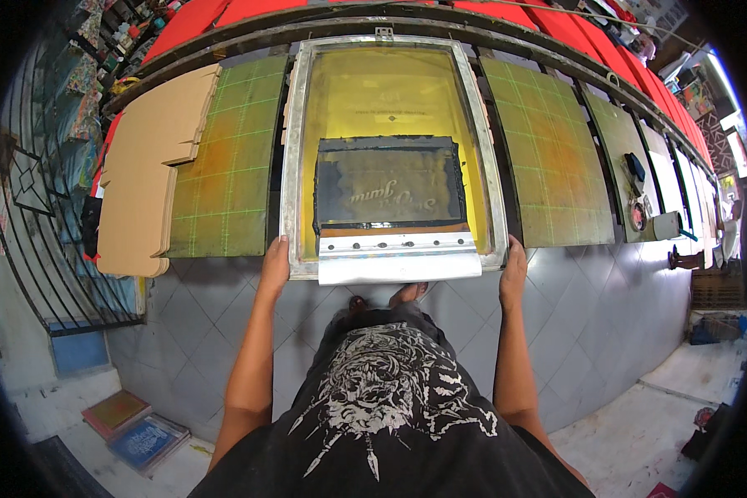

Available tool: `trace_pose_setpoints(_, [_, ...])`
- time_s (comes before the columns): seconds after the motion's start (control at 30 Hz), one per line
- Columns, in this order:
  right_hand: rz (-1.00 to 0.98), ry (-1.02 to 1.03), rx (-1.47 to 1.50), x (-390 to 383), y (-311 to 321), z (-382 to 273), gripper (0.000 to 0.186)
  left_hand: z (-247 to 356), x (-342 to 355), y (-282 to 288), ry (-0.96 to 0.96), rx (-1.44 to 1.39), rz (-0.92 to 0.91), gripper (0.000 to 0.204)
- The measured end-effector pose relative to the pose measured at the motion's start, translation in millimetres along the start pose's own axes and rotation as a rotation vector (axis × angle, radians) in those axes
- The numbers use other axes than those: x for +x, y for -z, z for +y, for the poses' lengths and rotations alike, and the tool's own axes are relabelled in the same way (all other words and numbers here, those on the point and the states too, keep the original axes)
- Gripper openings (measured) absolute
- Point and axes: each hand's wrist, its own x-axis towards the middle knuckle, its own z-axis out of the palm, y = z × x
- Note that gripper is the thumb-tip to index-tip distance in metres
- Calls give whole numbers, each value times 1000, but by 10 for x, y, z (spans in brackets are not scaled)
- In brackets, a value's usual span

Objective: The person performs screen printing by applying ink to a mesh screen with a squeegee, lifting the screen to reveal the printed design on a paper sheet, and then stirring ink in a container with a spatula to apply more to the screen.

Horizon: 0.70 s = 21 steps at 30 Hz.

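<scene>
A screen printing frame point(488, 158) with a metal rim and yellow mesh point(382, 87) lies in front of me. My left hand point(276, 267) grips its near left corner, and my right hand point(513, 267) grips the near right one; fingers of both are partly hidden at the rim. On the mesh, a dark ink-edged rectangle point(353, 172) surrounds a stencil design. Across the near end rests a squeegee point(398, 266) with a pale metal holder and a row of bolts, touched by neither hand. What lies beneath the frame is mostly hidden.
Left of the frame are a green-lined board point(224, 158) and a stack of tan die-cut cardboard point(137, 183). Another lined board point(548, 149) is on the right, then further boards with a tape roll point(639, 213). Red panels point(581, 29) run behind. Two flat frames point(145, 440) lie lower left.
</scene>
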Motion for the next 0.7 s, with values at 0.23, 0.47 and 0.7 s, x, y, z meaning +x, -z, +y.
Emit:
trace_pose_setpoints(0.23, [10, 31, 34, 29, -128, 22, 45, 10, -6, -108, -38, -103, 133, 47])
trace_pose_setpoints(0.47, [26, -51, 166, 43, -67, 248, 49, 88, -66, -73, 26, -195, 77, 48])
trace_pose_setpoints(0.7, [22, -95, 145, 52, 21, 193, 50, 227, -115, -55, 59, -301, 87, 47])
